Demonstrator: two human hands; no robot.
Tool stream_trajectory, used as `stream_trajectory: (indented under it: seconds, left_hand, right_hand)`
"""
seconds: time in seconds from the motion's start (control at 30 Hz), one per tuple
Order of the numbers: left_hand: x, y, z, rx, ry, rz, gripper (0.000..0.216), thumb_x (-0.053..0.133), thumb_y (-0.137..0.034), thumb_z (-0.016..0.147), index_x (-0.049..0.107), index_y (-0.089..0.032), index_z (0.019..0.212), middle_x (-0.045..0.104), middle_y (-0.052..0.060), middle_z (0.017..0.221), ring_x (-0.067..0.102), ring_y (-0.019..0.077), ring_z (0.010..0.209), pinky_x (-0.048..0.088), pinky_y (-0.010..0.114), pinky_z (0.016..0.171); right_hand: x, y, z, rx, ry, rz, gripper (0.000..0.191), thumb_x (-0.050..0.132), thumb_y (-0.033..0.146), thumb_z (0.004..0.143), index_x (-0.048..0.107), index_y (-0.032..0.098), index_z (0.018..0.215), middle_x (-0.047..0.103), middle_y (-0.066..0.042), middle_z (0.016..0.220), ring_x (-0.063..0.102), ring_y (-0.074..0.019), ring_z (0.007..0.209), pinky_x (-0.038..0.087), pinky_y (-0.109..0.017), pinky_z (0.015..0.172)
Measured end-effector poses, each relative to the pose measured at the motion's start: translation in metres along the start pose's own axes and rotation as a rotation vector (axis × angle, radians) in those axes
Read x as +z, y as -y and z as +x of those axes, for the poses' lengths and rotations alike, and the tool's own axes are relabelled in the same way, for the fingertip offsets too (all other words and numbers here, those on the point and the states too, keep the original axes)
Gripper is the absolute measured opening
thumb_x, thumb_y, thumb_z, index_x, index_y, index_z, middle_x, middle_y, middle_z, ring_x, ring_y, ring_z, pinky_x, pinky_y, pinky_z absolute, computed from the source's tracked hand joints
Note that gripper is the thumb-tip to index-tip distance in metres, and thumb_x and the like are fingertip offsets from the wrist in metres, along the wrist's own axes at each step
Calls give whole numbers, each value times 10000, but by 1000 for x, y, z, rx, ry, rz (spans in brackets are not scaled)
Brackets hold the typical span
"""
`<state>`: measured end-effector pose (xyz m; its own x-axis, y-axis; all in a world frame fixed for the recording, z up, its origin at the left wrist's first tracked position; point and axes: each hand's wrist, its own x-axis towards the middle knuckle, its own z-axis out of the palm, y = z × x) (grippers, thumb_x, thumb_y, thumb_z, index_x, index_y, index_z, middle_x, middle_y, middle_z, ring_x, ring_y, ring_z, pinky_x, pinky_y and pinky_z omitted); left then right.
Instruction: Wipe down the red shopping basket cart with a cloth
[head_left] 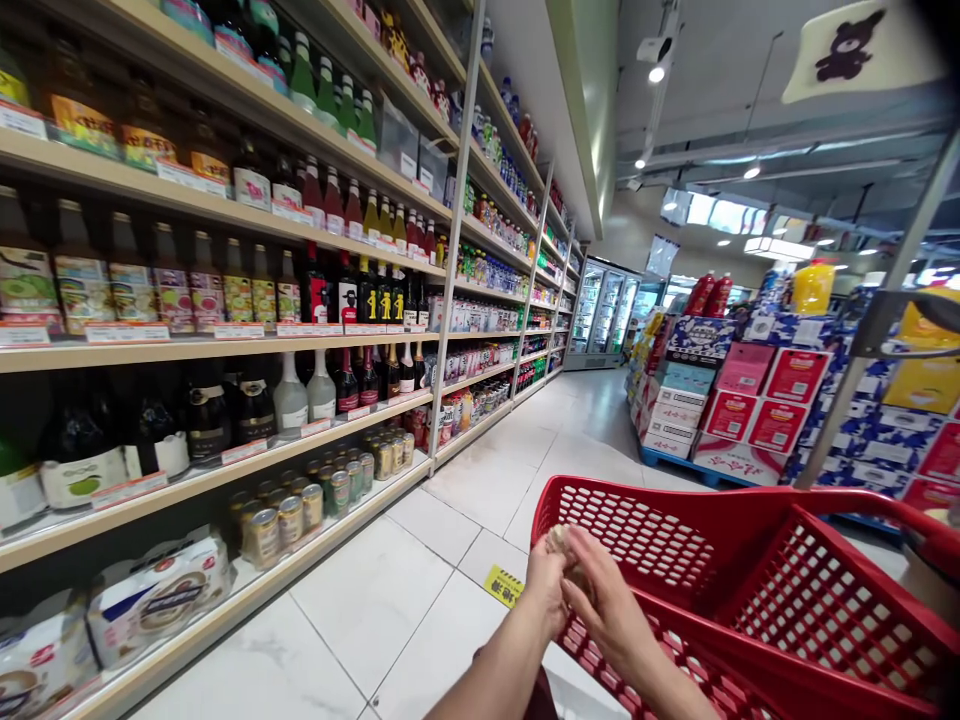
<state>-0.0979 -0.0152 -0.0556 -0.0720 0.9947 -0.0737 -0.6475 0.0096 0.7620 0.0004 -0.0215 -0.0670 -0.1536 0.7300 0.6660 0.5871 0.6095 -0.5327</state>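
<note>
Both hands meet over the near left end of a red plastic shopping cart. My left hand is closed, its fingers curled around something small and pale that I cannot make out. My right hand lies against it from the right, fingers stretched toward the left fingertips and the thumb apart. The right hand hides part of the left fingers. Below the hands runs the cart's perforated wall; neither hand visibly grips its rim.
Long shelves with bottles and cans line the left side. A tiled floor aisle runs ahead, with a yellow floor sticker beside the cart. Stacked boxes stand on a blue pallet at right. Glass-door coolers are at the far end.
</note>
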Motion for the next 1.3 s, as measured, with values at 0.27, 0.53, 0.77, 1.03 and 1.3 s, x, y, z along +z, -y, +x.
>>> stream_trajectory:
  seconds: [0.27, 0.53, 0.77, 1.03, 1.3]
  left_hand:
    - [-21, -6, 10, 66, 92, 353, 370, 484, -89, 573, 587, -178, 918, 600, 59, 1074, 501, 185, 1067, 349, 308, 953]
    - [-43, 5, 8, 391, 322, 1823, 708, 353, -102, 661, 216, -117, 1356, 154, 56, 1453, 84, 162, 1333, 54, 404, 1091]
    - [-4, 22, -7, 490, 417, 1911, 756, 374, -176, 658, 142, -99, 1373, 48, 57, 1461, -13, 205, 1335, -14, 453, 1077]
    - [6, 27, -1, 549, 418, 1946, 728, 375, -137, 639, 233, -103, 1352, 134, 71, 1450, 56, 205, 1335, -42, 452, 1069]
    - [32, 40, -14, 441, 518, 1874, 802, 374, -90, 606, 154, -156, 1375, 49, 9, 1465, -19, 186, 1337, 19, 460, 1072]
  right_hand:
    - [10, -10, 11, -100, 105, -356, 388, 364, 90, 770, 579, 221, 1065, 560, -70, 1135, 521, -187, 1025, 426, -329, 878]
    - [-68, -41, -11, -54, 190, -663, 354, 360, 52, 755, 631, 205, 924, 629, -62, 961, 568, -165, 843, 401, -279, 798]
    - [-85, -28, -15, 58, 114, -759, 326, 378, 66, 744, 635, 189, 901, 619, -72, 882, 554, -166, 806, 382, -259, 756]
    - [-205, -78, -34, 33, 24, -891, 318, 411, 93, 697, 665, 230, 829, 621, -57, 926, 536, -198, 858, 378, -332, 811]
    - [-208, -92, -39, -38, -19, -974, 378, 362, 67, 721, 660, 187, 919, 613, -80, 1045, 530, -200, 972, 401, -340, 865]
